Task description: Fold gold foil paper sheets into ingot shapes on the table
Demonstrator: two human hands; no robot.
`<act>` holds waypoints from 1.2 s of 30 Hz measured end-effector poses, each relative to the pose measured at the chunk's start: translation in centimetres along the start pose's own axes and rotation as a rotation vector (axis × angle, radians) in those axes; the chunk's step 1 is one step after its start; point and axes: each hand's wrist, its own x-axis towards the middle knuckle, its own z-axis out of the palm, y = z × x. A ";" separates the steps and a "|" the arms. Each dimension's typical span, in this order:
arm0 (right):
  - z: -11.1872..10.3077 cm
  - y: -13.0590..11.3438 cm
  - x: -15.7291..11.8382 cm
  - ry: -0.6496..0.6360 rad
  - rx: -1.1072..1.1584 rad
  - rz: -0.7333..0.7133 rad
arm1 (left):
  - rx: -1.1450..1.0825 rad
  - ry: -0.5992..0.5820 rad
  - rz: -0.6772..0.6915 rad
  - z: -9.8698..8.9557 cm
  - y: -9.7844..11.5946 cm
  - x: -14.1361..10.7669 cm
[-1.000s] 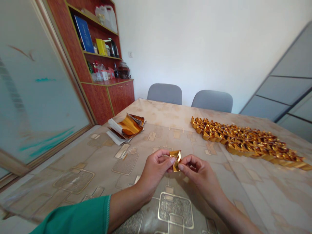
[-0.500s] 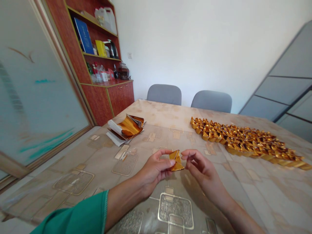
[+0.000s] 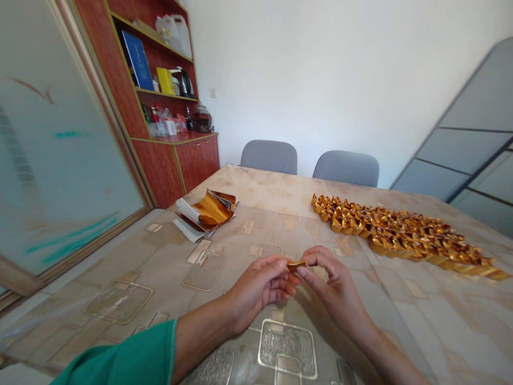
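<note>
The left hand (image 3: 256, 286) and the right hand (image 3: 336, 283) are both closed on a narrow strip of folded gold foil (image 3: 296, 264), pinching it between their fingertips. The foil sits just above the near part of the surface (image 3: 436, 326), seen almost edge-on between the two hands. A green sleeve (image 3: 120, 361) covers the left forearm.

The surface has a beige cloth printed with rounded square outlines. Far left of the hands lies a loose stack of gold foil sheets (image 3: 208, 210), its white-backed sheets curling open. To the right, a long, dense band of folded gold foil ingots (image 3: 401, 235) runs diagonally from the far middle toward the right edge. Two grey chairs (image 3: 268, 156) (image 3: 345, 168) stand beyond the far edge, against a white wall (image 3: 320, 69).

At the left, a frosted glass door (image 3: 68, 160) with teal marks stands beside a reddish wooden cabinet (image 3: 160, 171). Its shelves hold a blue book (image 3: 137, 60), a yellow box (image 3: 165, 80), a dark kettle (image 3: 184, 83), white plastic jugs (image 3: 172, 35) and a glass jar (image 3: 202, 118). The lettering on the blue book is too small to read, as are the labels on the small bottles (image 3: 160, 125).
</note>
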 end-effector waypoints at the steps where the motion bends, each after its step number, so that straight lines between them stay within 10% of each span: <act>1: 0.0 0.0 0.0 0.012 0.018 0.008 | 0.028 -0.002 0.017 0.0 0.0 0.0; 17: 1.2 -0.5 -0.5 -0.040 0.436 0.347 | 0.279 0.214 0.269 0.7 -0.1 0.0; 36: 1.4 -1.3 -0.3 0.004 0.469 0.435 | 0.242 0.275 0.155 0.9 -0.6 0.1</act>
